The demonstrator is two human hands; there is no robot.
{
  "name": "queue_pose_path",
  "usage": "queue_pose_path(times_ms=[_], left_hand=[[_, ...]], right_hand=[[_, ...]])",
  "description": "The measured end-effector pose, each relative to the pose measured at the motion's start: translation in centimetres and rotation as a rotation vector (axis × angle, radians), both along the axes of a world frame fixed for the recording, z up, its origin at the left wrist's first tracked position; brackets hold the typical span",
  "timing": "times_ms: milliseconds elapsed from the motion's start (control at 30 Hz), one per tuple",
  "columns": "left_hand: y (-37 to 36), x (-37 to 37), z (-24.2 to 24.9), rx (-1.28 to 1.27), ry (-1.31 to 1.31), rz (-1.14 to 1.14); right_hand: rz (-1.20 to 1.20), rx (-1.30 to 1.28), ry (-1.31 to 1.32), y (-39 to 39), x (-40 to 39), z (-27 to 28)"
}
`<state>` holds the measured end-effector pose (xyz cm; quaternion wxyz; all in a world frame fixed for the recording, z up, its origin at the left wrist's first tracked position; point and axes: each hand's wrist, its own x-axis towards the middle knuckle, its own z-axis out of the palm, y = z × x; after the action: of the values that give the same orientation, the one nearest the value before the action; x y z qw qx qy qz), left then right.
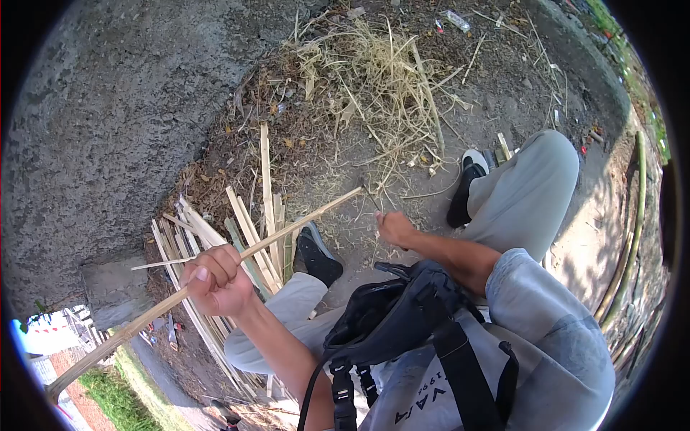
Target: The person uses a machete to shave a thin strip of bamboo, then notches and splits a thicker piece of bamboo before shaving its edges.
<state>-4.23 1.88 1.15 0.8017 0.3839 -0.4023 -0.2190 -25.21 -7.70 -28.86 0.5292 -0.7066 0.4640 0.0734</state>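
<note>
The bamboo strip (215,269) runs slantwise across your view, from the lower left corner up to its tip over the dirt near your right hand. Behind it, a heap of dry shavings (374,79) spreads over the ground, and a pile of split bamboo slats (237,230) lies beside your left shoe (320,257). A black bag (392,316) hangs at your chest. Your left hand (215,280) is wrapped tight around the strip, fingers curled closed. Your right hand (395,228) sits near the strip's tip; you cannot tell what its fingers grip.
</note>
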Motion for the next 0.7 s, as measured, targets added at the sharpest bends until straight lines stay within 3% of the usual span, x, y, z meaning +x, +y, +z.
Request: queue_pose_path(times_ms=[100, 200, 300, 400, 500, 600, 700], left_hand=[[-0.3, -0.8, 0.1, 0.014, 0.027, 0.180], [0.0, -0.1, -0.2, 0.031, 0.077, 0.350], [0.3, -0.3, -0.3, 0.061, 0.084, 0.380], [0.6, -0.2, -0.4, 0.062, 0.105, 0.398], [0.9, 0.1, -0.4, 0.050, 0.121, 0.417], [0.9, 0.3, -0.5, 0.058, 0.155, 0.537], [1.0, 0.8, -0.7, 0.071, 0.186, 0.584]], right_hand=[[-0.033, -0.196, -0.208, 1.4, 2.2, 1.9], [0.067, -0.250, -0.359, 1.8, 3.9, 9.9], [0.147, -0.265, -0.583, 2.4, 3.4, 10.2], [-0.015, -0.215, -0.279, 1.9, 2.2, 3.0], [0.077, -0.133, -0.119, 0.0, 1.8, 1.0], [0.046, -0.176, -0.290, 1.9, 3.0, 7.3], [0.171, -0.223, -0.465, 3.2, 3.2, 9.1]])
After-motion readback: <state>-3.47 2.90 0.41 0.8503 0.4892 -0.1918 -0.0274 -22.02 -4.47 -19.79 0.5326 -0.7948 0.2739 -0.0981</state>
